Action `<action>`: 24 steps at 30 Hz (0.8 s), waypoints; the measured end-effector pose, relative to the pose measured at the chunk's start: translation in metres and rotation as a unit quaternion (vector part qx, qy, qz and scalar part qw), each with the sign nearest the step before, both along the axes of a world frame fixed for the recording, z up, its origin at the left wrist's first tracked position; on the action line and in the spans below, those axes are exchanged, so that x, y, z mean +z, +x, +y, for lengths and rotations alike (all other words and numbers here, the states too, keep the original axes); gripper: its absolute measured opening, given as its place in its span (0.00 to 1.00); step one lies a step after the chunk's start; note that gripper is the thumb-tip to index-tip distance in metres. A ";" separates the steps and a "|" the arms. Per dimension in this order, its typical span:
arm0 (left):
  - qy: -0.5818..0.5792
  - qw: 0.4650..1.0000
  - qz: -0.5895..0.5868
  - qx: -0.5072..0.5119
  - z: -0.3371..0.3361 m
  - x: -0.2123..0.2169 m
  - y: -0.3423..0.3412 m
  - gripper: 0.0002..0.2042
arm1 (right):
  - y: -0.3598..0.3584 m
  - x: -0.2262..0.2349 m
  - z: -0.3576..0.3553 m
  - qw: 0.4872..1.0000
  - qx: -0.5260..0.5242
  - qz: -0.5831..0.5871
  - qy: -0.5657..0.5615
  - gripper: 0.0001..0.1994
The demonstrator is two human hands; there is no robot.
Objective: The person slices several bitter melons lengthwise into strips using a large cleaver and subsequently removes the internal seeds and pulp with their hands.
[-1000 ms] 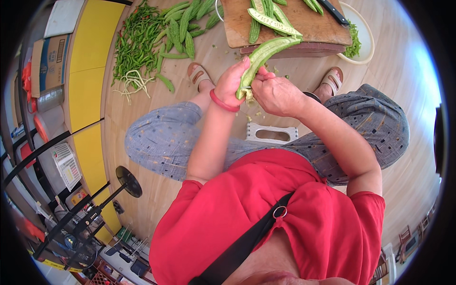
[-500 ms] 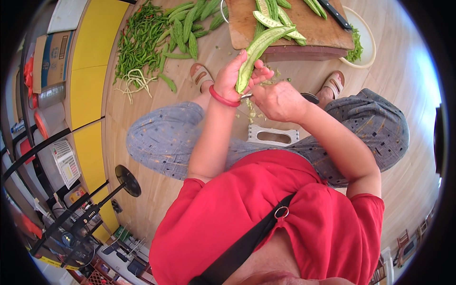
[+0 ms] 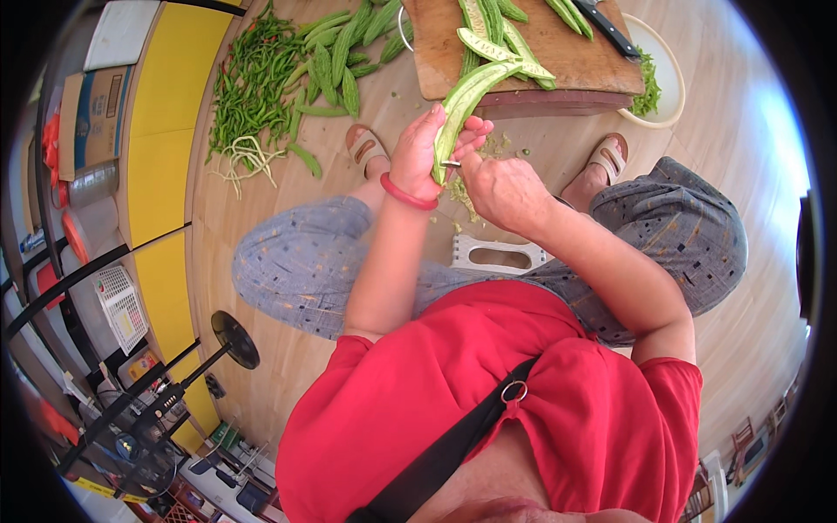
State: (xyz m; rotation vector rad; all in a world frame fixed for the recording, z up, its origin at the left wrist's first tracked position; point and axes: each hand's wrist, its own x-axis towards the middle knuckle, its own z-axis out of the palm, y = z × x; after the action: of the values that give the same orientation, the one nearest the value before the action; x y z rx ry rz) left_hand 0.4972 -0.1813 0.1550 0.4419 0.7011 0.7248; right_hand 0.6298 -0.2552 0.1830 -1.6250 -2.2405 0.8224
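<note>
My left hand [image 3: 417, 155] is wrapped round the lower part of a halved bitter melon [image 3: 472, 92], a long pale-green piece slanting up toward the cutting board. Its hollowed inner side is partly in view. My right hand [image 3: 507, 190] is closed round a slim metal utensil [image 3: 451, 164], whose shiny tip touches the melon near its lower end. Most of that utensil is hidden in the fist, so its exact kind does not show. More bitter melon halves [image 3: 490, 45] lie on the wooden cutting board [image 3: 440, 61] just beyond.
A black-handled knife [image 3: 617, 37] rests on the board's right side. Whole bitter melons [image 3: 344, 44] and green chillies [image 3: 253, 91] are heaped on the floor at far left. Beside the board stands a pale basin [image 3: 667, 83] with greens. Scraps and a low stool [image 3: 499, 240] lie between my legs.
The metal tip has moved slightly up onto the melon's inner face from its lower end. The melon and both hands have shifted a little.
</note>
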 end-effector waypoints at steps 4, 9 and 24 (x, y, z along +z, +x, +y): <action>0.026 0.999 0.030 0.012 0.008 0.006 0.003 0.18 | 0.010 -0.003 0.002 0.997 0.003 0.022 0.071 0.04; 0.107 0.987 0.117 0.002 0.002 0.015 0.018 0.18 | 0.010 -0.012 0.008 0.997 -0.020 -0.004 0.080 0.03; 0.108 0.985 0.134 0.020 0.097 -0.035 0.113 0.10 | 0.041 -0.019 -0.006 0.998 -0.048 0.034 0.002 0.05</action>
State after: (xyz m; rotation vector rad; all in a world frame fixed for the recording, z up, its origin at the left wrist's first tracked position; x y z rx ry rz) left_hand 0.6105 -0.0841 0.1196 0.7342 0.8895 0.7907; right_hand 0.6710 -0.2614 0.1635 -1.6634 -2.0991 0.8353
